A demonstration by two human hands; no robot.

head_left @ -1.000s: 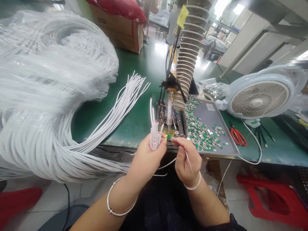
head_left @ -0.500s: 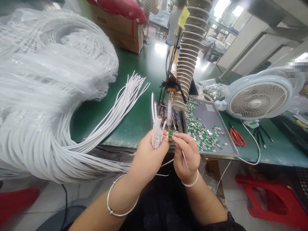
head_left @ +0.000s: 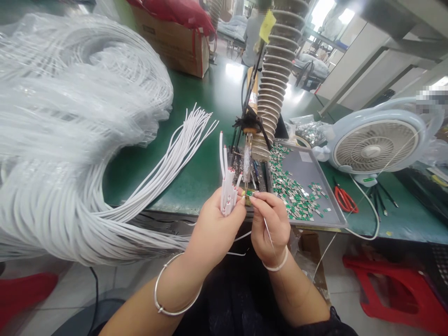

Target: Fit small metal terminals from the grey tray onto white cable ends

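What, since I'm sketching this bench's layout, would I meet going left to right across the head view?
Large bundle of white cables, left hand gripping white cable ends, right hand, gray tray of small green pieces, fan.

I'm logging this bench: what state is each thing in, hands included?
Left hand: closed around white cables
Right hand: pinching solder wire
Soldering iron: mounted tip down
Large cable bundle: partly wrapped in clear plastic
Tray: partly covered with green circuit boards
Red-handled pliers: lying on the bench
Fan: standing; whether running, cannot tell
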